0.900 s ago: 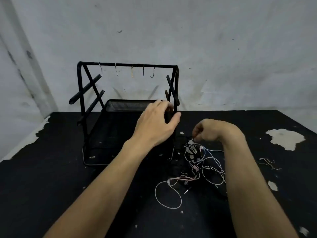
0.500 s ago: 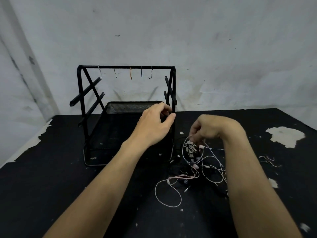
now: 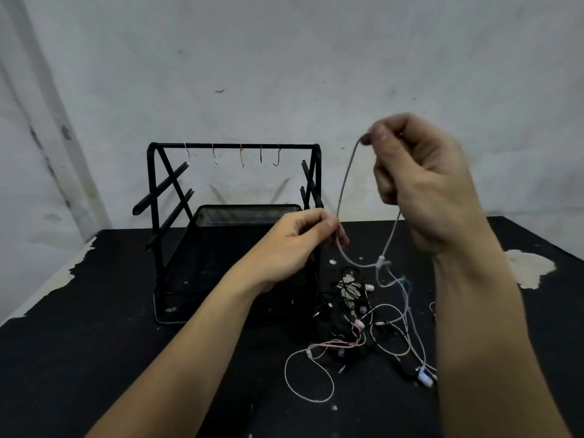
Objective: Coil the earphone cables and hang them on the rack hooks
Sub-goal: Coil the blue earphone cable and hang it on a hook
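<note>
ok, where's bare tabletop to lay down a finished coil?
Bare table lies left of the left forearm, in front of the rack. The near edge below the pink cable loop is bare too. Crowded: the earphone tangle between the forearms.

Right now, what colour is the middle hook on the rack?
Orange: the middle hook on the black rack, clearest in the head view, the only one.

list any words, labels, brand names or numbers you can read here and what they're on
No text can be read anywhere in this picture.
Small pale mark low on the front of the black rack: could be a label, too small and blurred to read.
Earphone cables, hooks, black table and wall: no print visible, only stains and chipped paint.
</note>
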Available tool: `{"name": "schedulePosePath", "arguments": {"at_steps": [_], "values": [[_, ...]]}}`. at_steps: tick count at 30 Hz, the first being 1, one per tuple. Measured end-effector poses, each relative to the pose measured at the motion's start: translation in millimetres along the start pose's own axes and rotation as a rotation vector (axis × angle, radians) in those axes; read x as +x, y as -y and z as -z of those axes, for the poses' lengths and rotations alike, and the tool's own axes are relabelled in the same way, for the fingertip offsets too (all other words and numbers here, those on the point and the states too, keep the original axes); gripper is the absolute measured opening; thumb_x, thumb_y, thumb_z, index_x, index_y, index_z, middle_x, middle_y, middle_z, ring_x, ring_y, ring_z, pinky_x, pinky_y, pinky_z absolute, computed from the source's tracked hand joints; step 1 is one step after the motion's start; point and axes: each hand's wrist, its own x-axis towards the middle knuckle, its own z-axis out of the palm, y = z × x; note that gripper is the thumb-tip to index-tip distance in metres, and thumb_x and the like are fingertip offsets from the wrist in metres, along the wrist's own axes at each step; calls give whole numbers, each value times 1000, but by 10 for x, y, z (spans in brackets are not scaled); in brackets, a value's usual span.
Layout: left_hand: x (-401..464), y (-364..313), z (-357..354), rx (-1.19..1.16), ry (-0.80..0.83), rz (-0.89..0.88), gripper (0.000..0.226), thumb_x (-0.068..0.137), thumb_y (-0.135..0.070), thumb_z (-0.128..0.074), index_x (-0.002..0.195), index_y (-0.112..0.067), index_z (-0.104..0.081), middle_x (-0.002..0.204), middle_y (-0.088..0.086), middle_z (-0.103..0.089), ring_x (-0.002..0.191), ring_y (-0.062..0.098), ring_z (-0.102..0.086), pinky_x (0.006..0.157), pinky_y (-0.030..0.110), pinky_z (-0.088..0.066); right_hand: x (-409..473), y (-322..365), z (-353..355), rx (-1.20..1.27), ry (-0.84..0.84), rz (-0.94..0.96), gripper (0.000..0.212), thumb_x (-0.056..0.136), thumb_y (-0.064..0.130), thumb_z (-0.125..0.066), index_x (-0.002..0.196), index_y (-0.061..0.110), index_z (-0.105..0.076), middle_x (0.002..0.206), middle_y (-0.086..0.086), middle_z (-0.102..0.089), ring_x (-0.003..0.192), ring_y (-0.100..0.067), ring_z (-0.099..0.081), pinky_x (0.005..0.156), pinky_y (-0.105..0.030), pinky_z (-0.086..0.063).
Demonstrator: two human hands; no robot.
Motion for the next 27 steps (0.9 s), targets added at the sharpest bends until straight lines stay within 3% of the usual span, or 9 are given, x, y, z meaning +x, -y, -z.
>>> {"name": "schedulePosePath", "arguments": {"at_steps": [5, 8, 11, 14, 17, 19, 21, 24, 27], "values": [[-30, -273, 164, -446, -255, -61, 25, 105, -20, -36, 85, -13, -48, 59, -3, -44, 49, 16, -45, 53, 26, -42, 4, 79, 87, 136, -198, 21, 20, 103, 20, -54, 84, 18, -62, 53, 4, -34, 45, -18, -21, 45, -25, -19], [-51, -382, 289, -528, -335, -216, 23, 104, -23, -41, 84, -15, -50, 60, -5, -28, 46, 9, -23, 45, 22, -23, 20, 5, 112, 149, -210, -74, 21, 103, 21, -54, 83, 18, -62, 54, 3, -32, 45, -15, -22, 45, -24, -17], [-69, -446, 386, -615, -382, -289, 18, 100, -25, -46, 86, -15, -54, 61, -6, -34, 46, 7, -21, 42, 21, -20, 22, -77, 78, 91, -104, -150, 22, 103, 19, -54, 83, 17, -63, 53, 5, -33, 45, -13, -22, 44, -26, -13], [-81, -431, 455, -552, -367, -236, 20, 100, -26, -47, 85, -17, -54, 60, -6, -29, 46, 7, -21, 42, 21, -18, 16, -96, 31, 147, 11, -217, 22, 103, 18, -52, 83, 16, -62, 57, 3, -29, 44, -11, -18, 45, -24, -11], [-87, -373, 420, -297, -276, 15, 14, 101, -25, -49, 95, -17, -58, 63, -6, -41, 52, 11, -35, 48, 23, -30, 14, -65, -25, 288, 20, -289, 20, 104, 19, -49, 86, 15, -59, 60, 1, -28, 43, -9, -18, 45, -21, -11], [-69, -334, 345, -92, -284, 153, 14, 100, -20, -53, 113, -21, -58, 83, -3, -58, 70, 14, -55, 69, 29, -50, 19, -49, -83, 363, -9, -363, 19, 104, 19, -47, 88, 16, -56, 58, 3, -29, 41, -8, -18, 44, -18, -12], [-52, -278, 273, 52, -349, 174, 25, 99, -19, -53, 122, -28, -54, 102, -6, -59, 82, 3, -57, 77, 17, -49, 32, -51, -137, 439, -48, -437, 18, 105, 18, -46, 88, 17, -53, 58, 4, -30, 40, -8, -20, 41, -15, -15], [-56, -318, 183, 126, -446, 62, 8, 96, -28, -54, 92, -23, -57, 77, -13, -53, 63, 2, -47, 62, 18, -41, 58, -73, -195, 582, -103, -506, 17, 104, 15, -43, 89, 18, -50, 60, 3, -32, 41, -9, -25, 38, -17, -21], [-66, -309, 62, 20, -261, 30, 44, 85, -58, -51, 76, -16, -59, 69, -5, -57, 65, 12, -53, 69, 32, -44, 71, -89, -241, 682, -125, -509, 14, 104, 14, -44, 90, 17, -49, 60, 2, -35, 42, -11, -31, 39, -21, -26]]}}
